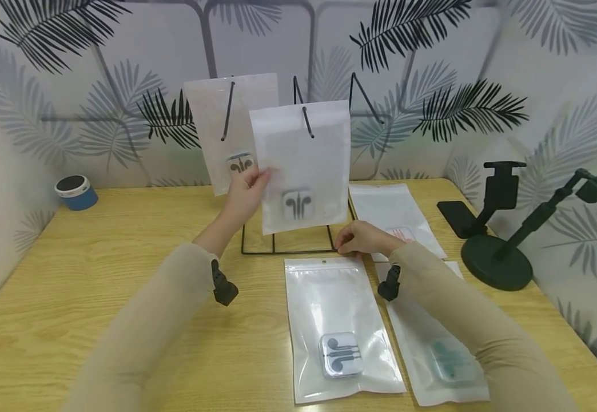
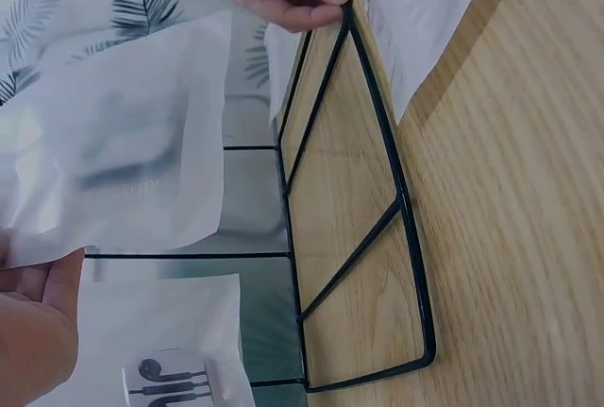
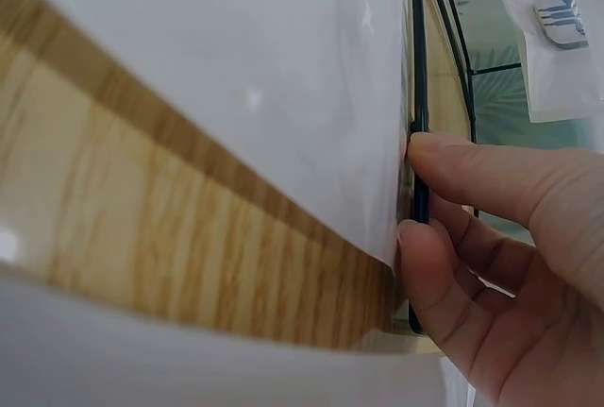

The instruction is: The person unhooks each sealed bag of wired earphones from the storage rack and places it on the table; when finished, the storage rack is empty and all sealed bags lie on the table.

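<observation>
A white pouch point(image 1: 303, 154) with earphones in a clear case hangs on a front hook of a black wire display rack point(image 1: 288, 252). My left hand point(image 1: 245, 191) pinches this pouch by its left edge, thumb on the near face. Behind it, on another hook, hangs a second pouch point(image 1: 211, 114), also holding earphones; my left hand overlaps its lower part in the head view. With thumb and fingers, my right hand point(image 3: 500, 237) pinches the wire at the front right corner of the rack's base. Two more hooks stick out above, at the back.
Several pouches lie flat: one in front of the rack point(image 1: 324, 303), one to its right point(image 1: 414, 326), another behind the right hand point(image 1: 381, 206). A blue jar point(image 1: 81, 199) stands far left. At right are a phone point(image 1: 453, 217), a black phone holder point(image 1: 501, 191) and a round black base point(image 1: 496, 263).
</observation>
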Available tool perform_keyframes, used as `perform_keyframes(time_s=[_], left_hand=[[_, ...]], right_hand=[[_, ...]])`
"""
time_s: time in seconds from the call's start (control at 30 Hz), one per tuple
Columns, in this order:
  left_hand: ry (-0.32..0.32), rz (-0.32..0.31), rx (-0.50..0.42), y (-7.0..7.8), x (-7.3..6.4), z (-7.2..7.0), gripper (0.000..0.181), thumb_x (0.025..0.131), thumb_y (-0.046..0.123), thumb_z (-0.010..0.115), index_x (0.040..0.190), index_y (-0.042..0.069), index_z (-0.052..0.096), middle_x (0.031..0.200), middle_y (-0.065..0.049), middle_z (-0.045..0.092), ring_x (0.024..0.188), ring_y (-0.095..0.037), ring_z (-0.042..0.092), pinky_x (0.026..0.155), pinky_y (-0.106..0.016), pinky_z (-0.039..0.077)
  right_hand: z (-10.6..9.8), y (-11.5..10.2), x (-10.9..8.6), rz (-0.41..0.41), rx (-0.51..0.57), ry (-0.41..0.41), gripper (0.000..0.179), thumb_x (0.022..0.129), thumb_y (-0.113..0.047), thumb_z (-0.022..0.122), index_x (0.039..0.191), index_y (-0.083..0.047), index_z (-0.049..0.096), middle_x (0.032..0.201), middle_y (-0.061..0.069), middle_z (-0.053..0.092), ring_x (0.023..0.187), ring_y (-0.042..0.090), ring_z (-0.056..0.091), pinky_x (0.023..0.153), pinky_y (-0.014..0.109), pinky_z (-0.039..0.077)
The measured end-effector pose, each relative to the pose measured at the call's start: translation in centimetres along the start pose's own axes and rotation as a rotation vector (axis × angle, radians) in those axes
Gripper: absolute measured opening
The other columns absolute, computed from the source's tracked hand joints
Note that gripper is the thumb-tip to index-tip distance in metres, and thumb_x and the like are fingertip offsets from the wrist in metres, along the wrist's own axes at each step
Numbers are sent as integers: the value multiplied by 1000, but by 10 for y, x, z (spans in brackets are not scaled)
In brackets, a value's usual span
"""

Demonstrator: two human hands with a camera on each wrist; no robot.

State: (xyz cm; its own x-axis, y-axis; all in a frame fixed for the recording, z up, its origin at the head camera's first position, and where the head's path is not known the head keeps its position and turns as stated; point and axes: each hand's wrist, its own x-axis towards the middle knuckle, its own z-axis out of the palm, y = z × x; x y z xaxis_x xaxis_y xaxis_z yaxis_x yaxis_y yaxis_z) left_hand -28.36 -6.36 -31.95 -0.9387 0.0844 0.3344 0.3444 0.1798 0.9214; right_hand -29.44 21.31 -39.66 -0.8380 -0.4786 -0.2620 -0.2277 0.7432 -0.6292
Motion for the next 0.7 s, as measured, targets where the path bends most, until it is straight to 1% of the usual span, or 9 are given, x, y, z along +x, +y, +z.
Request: perform_keyframes(time_s=[0.03, 0.1, 0.17, 0.27, 0.37, 0.43, 0.5, 0.57, 0.7], left_hand=[[-5, 2, 4, 1, -3, -1, 28, 96, 15, 51, 84, -10, 55, 70, -3, 42, 60, -10, 35, 50, -20, 31], [-15, 3, 7, 3, -8, -4, 27, 96, 16, 52, 88, -9, 57, 76, -4, 50, 63, -9, 40, 52, -20, 34], [-34, 8, 9, 4, -12, -7, 27, 96, 17, 52, 93, -9, 59, 80, -4, 55, 63, -10, 42, 53, -20, 36], [-76, 2, 9, 6, -19, -13, 29, 96, 19, 51, 109, -5, 62, 73, -2, 54, 58, -9, 42, 50, -21, 35], [-115, 7, 28, 7, -24, -17, 30, 97, 21, 50, 100, -7, 62, 58, -1, 40, 50, -11, 33, 46, -22, 30], [-127, -3, 31, 8, -28, -18, 30, 97, 22, 50, 97, -6, 62, 59, 0, 41, 51, -11, 34, 47, -21, 31], [-135, -16, 21, 8, -31, -19, 30, 96, 21, 51, 96, -6, 62, 66, -3, 50, 56, -11, 41, 50, -21, 36], [-149, -41, -3, 9, -34, -20, 29, 96, 21, 51, 103, -5, 61, 82, -7, 60, 66, -11, 50, 56, -21, 44], [-203, -48, -67, 13, -41, -22, 31, 97, 19, 49, 120, -1, 57, 113, -13, 60, 88, -20, 60, 69, -30, 54]], right_hand=[[0, 0, 0, 4, 2, -1, 5, 85, -6, 66, 88, -5, 70, 76, 1, 63, 55, 11, 49, 50, 25, 48], [0, 0, -1, 24, 3, 5, 4, 84, -7, 67, 86, -4, 69, 75, 1, 63, 55, 11, 49, 50, 24, 48], [0, -1, -1, 46, 9, 8, 5, 84, -8, 68, 86, -3, 69, 74, 2, 63, 55, 11, 50, 50, 24, 48], [0, -3, -2, 85, 20, 17, 11, 83, -10, 70, 89, -1, 68, 72, 4, 63, 53, 11, 52, 49, 24, 49], [0, -3, -1, 89, 19, 20, 18, 83, -10, 70, 97, 1, 68, 72, 5, 63, 50, 12, 53, 49, 25, 49], [0, -2, -2, 79, 13, 29, 21, 83, -8, 69, 102, 2, 67, 72, 6, 63, 49, 12, 53, 48, 26, 50], [0, -1, -2, 62, 12, 38, 22, 83, -6, 68, 103, 3, 66, 72, 8, 63, 48, 13, 54, 48, 26, 50], [0, -1, -3, 43, 12, 45, 21, 83, -4, 67, 103, 3, 65, 73, 9, 62, 48, 14, 55, 49, 28, 51], [0, -1, -4, -1, 4, 43, 18, 87, -7, 63, 103, 0, 59, 73, 9, 59, 49, 16, 57, 49, 30, 51]])
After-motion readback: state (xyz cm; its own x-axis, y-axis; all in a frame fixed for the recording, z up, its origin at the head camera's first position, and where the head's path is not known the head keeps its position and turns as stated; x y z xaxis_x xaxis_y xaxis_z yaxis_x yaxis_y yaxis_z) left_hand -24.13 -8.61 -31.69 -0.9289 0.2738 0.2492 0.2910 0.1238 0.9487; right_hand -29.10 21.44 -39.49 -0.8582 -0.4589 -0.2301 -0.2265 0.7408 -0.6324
